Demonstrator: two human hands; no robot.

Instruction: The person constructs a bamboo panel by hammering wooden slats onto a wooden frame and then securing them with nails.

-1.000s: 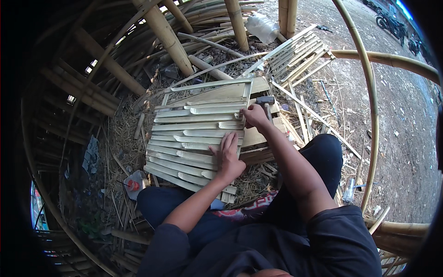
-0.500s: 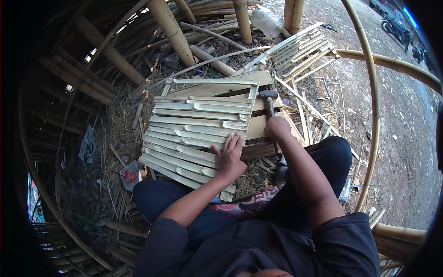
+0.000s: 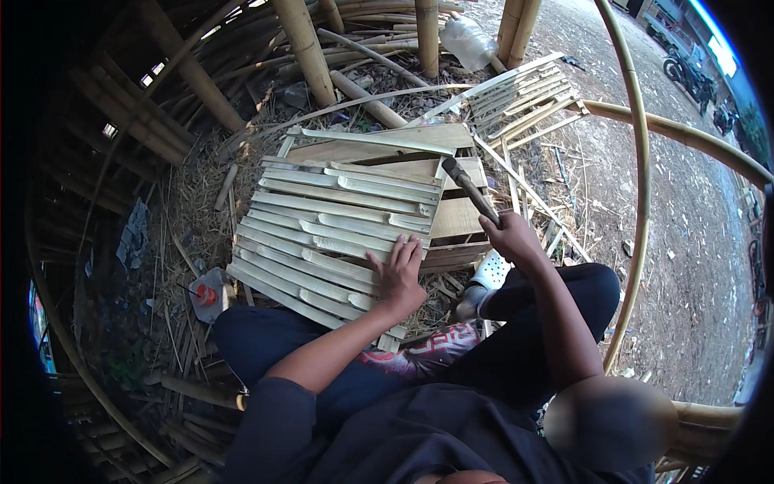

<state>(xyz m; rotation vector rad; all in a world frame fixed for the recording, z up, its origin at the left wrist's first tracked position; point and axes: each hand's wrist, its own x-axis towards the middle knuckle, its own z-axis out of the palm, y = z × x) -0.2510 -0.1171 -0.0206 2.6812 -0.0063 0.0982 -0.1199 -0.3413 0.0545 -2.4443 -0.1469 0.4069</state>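
Right hand (image 3: 516,238), a second ago at right rail of slatted panel (image 3: 355,227), now farther right, grip closed round handle of hammer (image 3: 476,195). Hammer, earlier along right edge of worktop (image 3: 458,218), now slants, head nearer panel's far right corner. White clog (image 3: 490,270), earlier mostly hidden, now shows near worktop's near right corner.

Matt bamboo slats (image 3: 355,224), a dull metal hammer head (image 3: 453,168) on a wooden handle (image 3: 477,195), a glossy plastic container (image 3: 468,44)
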